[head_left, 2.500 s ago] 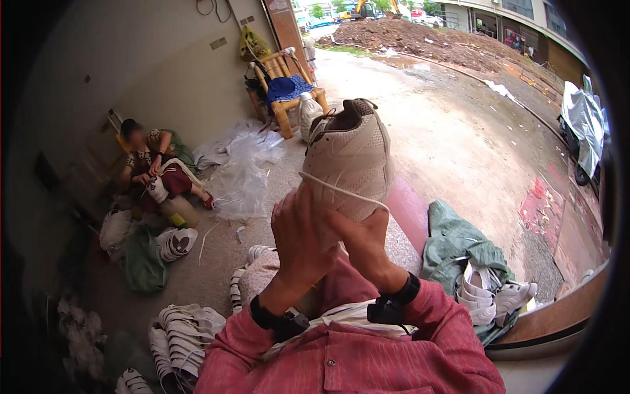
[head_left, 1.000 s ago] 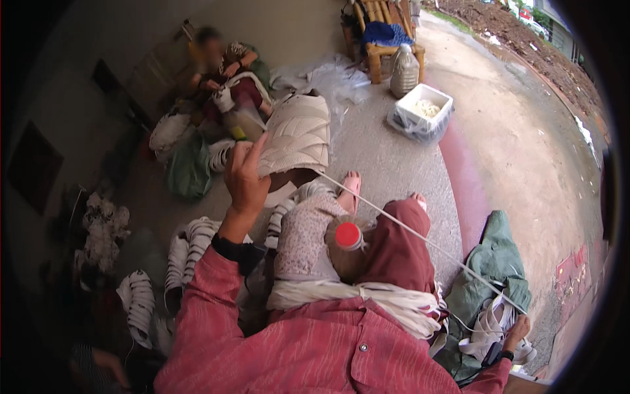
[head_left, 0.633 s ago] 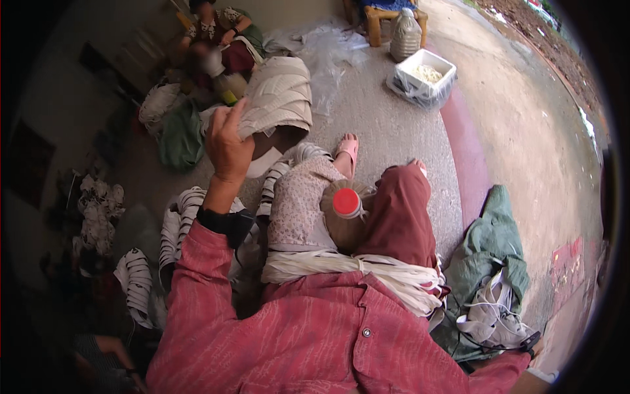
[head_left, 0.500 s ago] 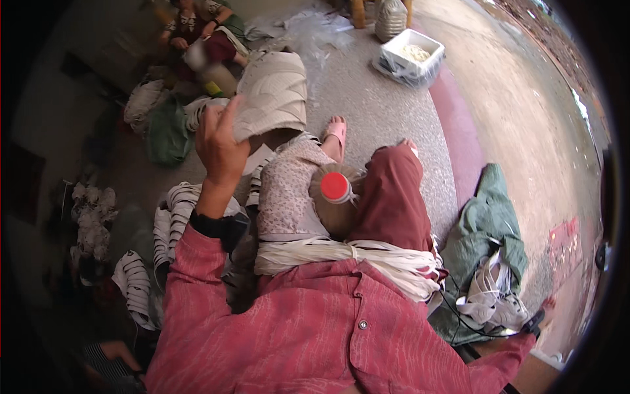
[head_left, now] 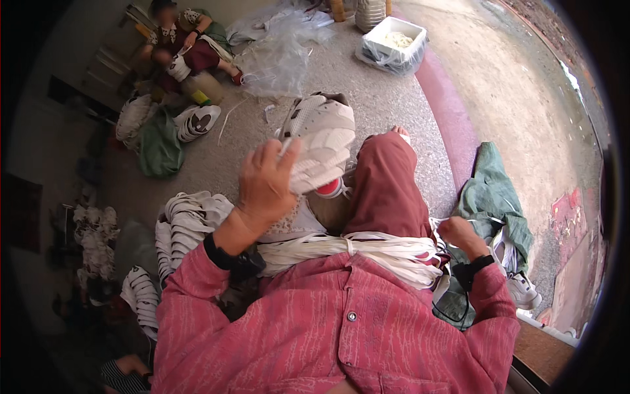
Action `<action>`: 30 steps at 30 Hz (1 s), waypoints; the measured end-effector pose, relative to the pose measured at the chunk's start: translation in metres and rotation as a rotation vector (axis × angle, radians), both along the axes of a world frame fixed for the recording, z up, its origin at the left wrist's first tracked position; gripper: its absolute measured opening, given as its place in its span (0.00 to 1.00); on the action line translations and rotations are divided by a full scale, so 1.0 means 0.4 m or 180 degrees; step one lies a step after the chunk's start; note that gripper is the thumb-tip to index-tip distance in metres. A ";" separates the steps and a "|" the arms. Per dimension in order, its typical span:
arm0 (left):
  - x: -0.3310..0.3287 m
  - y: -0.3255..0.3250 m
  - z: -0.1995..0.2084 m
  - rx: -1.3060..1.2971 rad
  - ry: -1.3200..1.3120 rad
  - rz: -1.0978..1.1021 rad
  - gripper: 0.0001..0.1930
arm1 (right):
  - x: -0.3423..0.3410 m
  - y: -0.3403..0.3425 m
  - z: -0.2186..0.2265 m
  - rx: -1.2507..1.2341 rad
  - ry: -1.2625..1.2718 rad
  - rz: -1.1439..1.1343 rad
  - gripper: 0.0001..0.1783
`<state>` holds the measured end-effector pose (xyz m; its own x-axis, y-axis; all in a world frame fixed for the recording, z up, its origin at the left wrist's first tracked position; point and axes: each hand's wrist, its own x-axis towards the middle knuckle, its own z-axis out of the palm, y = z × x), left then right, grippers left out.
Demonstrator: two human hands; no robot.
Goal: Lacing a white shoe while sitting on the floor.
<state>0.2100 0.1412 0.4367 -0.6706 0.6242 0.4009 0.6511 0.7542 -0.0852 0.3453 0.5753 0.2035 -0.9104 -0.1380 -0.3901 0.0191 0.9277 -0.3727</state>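
Hold the off-white textile shoe [head_left: 323, 134], left of the maroon trouser leg [head_left: 386, 187], steady; the left hand [head_left: 267, 184] grasps it. The right hand [head_left: 462, 235] is curled near flat white laces [head_left: 394, 255]; its grip I cannot tell.

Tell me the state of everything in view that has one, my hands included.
Pale shoe: held up, tilted
Left hand: gripping that shoe
Right hand: fingers curled in, any hold unclear
White strips: bundled together
Red-capped bottle: closed, partly hidden behind the shoe
White box: open on top, pale contents inside
Right-side green sack: crumpled
Plastic sheeting: crumpled
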 end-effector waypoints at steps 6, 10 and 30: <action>-0.093 0.005 -0.014 0.0463 0.0589 0.0327 0.30 | 0.067 -0.009 -0.109 0.0147 -0.0334 -0.0082 0.11; -0.035 0.054 -0.059 0.0249 0.0205 0.0230 0.33 | 0.110 0.006 -0.144 -0.0087 -0.0021 -0.0717 0.08; 0.065 0.090 -0.181 0.2130 -0.2639 0.0265 0.14 | -0.179 0.031 0.294 -0.2494 0.3325 -0.2170 0.09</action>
<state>0.2362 0.1772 0.3643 -0.9216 0.3857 0.0441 0.2598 0.5283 0.8084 0.2735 0.5875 0.3211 -0.6998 0.5622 0.4407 -0.2275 0.4094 -0.8835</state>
